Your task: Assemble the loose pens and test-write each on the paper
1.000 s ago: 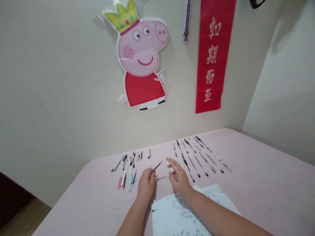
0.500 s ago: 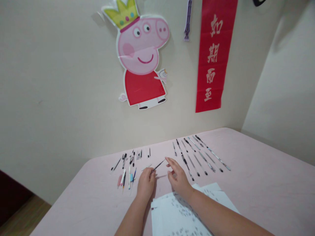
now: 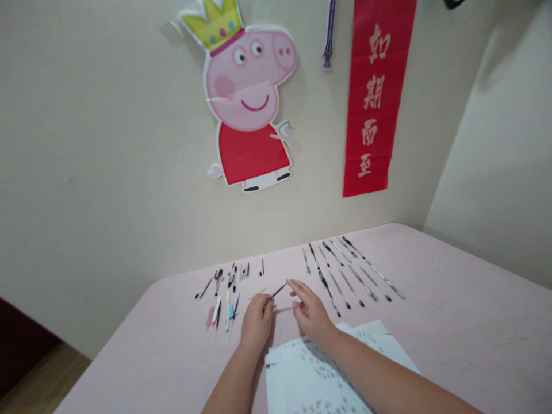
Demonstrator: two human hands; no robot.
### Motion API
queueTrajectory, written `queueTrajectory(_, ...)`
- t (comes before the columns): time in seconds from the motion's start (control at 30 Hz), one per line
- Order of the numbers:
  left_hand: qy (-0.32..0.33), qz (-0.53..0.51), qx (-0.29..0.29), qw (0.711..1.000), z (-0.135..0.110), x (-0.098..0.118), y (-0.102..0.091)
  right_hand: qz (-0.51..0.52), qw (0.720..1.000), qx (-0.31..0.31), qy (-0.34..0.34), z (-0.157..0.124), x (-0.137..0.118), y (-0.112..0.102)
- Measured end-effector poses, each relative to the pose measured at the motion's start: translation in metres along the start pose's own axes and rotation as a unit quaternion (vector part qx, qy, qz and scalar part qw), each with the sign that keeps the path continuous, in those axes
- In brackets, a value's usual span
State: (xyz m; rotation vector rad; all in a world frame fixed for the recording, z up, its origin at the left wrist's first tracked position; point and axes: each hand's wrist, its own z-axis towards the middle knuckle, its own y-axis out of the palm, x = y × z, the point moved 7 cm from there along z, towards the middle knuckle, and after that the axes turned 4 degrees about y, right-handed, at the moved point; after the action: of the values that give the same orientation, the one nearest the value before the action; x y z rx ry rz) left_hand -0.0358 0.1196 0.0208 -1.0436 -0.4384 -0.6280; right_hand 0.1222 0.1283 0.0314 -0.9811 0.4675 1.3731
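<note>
Between the thumb and fingers of my left hand (image 3: 254, 323) is a slim dark pen refill (image 3: 278, 291), pointing up and to the right. My right hand (image 3: 314, 317) is just right of it, fingers stretched out and thumb apart. Its index fingertip is at the refill's upper end; whether it presses on it is hard to tell. A pale clear pen piece (image 3: 257, 293) lies on the table behind my left hand. Both hands are above the pink tabletop (image 3: 172, 356).
Clear and black pens (image 3: 340, 287) lie in two slanting rows at the right. Pen parts, caps and refills (image 3: 233, 279) sit in small groups at the left, near a pink cap-like piece (image 3: 210, 317). Written paper sheets (image 3: 302, 379) lie under my right forearm. A wall (image 3: 129, 172) borders the table.
My right hand has shifted slightly left, and the refill's tip has dipped a little beside its index finger. My left hand keeps its hold, nearly still.
</note>
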Motion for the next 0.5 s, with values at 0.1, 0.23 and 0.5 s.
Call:
queueTrajectory(0.1, 0.002, 0.004, -0.002, 1.0, -0.0006, -0.0005, 0.0006, -0.002, 1.0, -0.004, -0.007, -0.0002, -0.0015, -0.0001)
queueTrajectory(0.23, 0.004, 0.006, -0.009, 1.0, -0.0007, -0.002, 0.0024, -0.001, 1.0, -0.012, -0.003, -0.0007, 0.0003, 0.0011)
queueTrajectory(0.5, 0.013, 0.007, 0.003, 1.0, 0.0001, 0.0017, -0.0013, 0.017, 1.0, -0.014, -0.006, -0.0003, -0.0016, 0.0013)
